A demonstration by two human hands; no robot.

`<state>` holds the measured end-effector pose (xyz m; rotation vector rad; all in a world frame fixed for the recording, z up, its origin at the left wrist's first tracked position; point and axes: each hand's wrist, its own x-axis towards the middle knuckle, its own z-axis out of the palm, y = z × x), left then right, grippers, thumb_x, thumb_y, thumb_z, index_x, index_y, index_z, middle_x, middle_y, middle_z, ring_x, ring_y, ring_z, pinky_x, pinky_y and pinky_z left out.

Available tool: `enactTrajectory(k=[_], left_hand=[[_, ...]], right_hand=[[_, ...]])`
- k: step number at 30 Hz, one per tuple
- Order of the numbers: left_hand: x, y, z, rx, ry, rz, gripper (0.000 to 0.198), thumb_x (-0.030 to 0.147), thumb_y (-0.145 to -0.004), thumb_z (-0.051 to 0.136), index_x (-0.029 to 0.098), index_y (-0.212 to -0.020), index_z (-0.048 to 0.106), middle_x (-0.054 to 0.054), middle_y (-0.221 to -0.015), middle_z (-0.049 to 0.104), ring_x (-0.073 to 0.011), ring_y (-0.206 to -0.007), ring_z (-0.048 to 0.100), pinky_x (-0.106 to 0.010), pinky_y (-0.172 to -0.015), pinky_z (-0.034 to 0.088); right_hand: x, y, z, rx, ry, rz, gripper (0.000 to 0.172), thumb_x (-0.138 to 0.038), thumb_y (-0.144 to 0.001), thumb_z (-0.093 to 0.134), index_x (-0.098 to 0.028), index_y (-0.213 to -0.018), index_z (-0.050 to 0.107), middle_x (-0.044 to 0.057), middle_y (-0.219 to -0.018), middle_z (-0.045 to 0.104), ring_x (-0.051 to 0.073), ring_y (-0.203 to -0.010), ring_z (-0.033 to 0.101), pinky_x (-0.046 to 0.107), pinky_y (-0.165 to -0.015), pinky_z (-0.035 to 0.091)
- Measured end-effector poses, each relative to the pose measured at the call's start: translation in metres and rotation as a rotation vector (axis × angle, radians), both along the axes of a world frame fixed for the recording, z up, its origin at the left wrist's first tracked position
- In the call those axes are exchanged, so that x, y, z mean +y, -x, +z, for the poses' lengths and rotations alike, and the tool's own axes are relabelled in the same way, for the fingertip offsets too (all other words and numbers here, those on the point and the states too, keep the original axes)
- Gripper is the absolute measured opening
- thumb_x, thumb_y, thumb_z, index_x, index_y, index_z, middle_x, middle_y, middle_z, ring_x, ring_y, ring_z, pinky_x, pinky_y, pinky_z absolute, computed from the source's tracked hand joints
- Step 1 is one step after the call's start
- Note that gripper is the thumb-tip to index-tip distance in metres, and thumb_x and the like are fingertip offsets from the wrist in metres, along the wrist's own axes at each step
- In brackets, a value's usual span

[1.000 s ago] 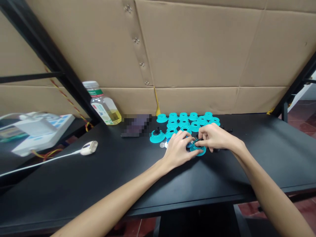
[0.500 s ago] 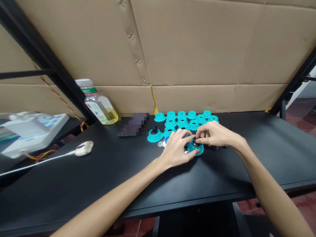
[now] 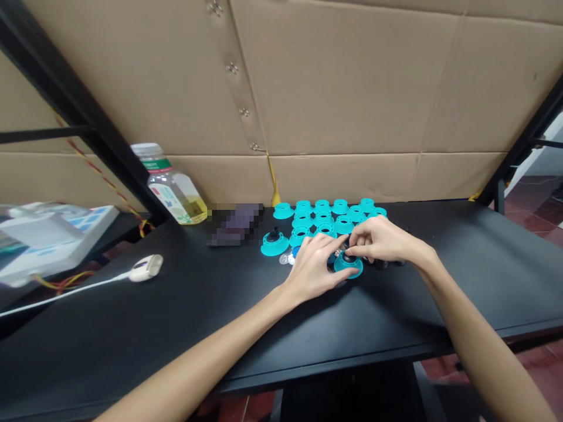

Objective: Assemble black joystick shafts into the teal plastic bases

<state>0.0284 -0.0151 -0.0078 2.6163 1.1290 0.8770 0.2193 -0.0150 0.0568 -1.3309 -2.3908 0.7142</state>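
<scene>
Left hand [image 3: 314, 266] half-curled, thumb and forefinger bracing teal flanged part [image 3: 349, 267] just right of it on table [image 3: 176, 316]. Right hand [image 3: 380, 241] pinched on black insert [image 3: 349, 257] atop part. Risk: pinch slips, insert skids into spare teal parts [image 3: 323, 214] beyond hands

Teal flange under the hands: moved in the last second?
No. The teal flange sits at the same offset right of the knobbed flange; only the camera drifted.

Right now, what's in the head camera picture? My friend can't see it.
The left hand holds a turquoise piece on the black table while the right hand pinches a small black part at its top. More turquoise pieces sit in rows just behind, and a bottle stands far left.
</scene>
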Motion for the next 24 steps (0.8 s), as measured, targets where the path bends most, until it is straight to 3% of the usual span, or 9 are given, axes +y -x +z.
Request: enactTrajectory(k=[6, 9, 13, 18, 24], left_hand=[[0.0006, 0.0034, -0.0013, 0.007, 0.034, -0.082, 0.052, 0.034, -0.081, 0.064, 0.022, -0.130, 0.053, -0.007, -0.118, 0.065, -0.0257, -0.110, 0.055, -0.042, -0.091, 0.038], [0.0021, 0.0027, -0.0029, -0.036, 0.030, -0.089, 0.051, 0.036, -0.081, 0.066, 0.022, -0.129, 0.055, -0.006, -0.115, 0.067, -0.0251, -0.107, 0.057, -0.042, -0.091, 0.040], [0.0041, 0.0026, -0.0042, -0.085, -0.010, -0.102, 0.057, 0.045, -0.079, 0.068, 0.023, -0.130, 0.054, -0.006, -0.115, 0.068, -0.0257, -0.108, 0.057, -0.044, -0.093, 0.041], [0.0053, 0.0053, -0.0067, -0.064, 0.015, -0.168, 0.050, 0.034, -0.083, 0.064, 0.020, -0.131, 0.053, -0.009, -0.129, 0.060, -0.0261, -0.121, 0.052, -0.044, -0.100, 0.040], [0.0062, 0.0025, -0.0091, -0.093, 0.004, -0.164, 0.053, 0.039, -0.078, 0.071, 0.021, -0.126, 0.057, -0.007, -0.113, 0.068, -0.0254, -0.107, 0.059, -0.043, -0.091, 0.044]], right_hand=[[0.0000, -0.0008, 0.0005, 0.007, -0.044, 0.016, 0.015, -0.026, -0.080, 0.064, -0.012, -0.077, 0.071, 0.000, -0.055, 0.061, 0.009, -0.050, 0.049, 0.023, -0.051, 0.032], [-0.0006, -0.0021, 0.0022, 0.027, -0.046, 0.016, 0.014, -0.023, -0.079, 0.064, -0.013, -0.071, 0.069, 0.000, -0.056, 0.062, 0.009, -0.052, 0.051, 0.022, -0.052, 0.035], [-0.0007, -0.0059, 0.0042, 0.060, 0.015, 0.015, 0.012, -0.023, -0.079, 0.063, -0.013, -0.078, 0.069, 0.000, -0.055, 0.062, 0.009, -0.050, 0.053, 0.022, -0.052, 0.038], [-0.0009, -0.0084, 0.0051, 0.034, 0.070, 0.033, 0.014, -0.021, -0.078, 0.061, -0.013, -0.084, 0.071, 0.000, -0.056, 0.063, 0.010, -0.047, 0.054, 0.021, -0.049, 0.039], [-0.0022, -0.0045, 0.0046, -0.007, 0.057, 0.017, 0.013, -0.016, -0.077, 0.061, -0.012, -0.085, 0.071, 0.000, -0.056, 0.063, 0.009, -0.048, 0.054, 0.020, -0.048, 0.036]])
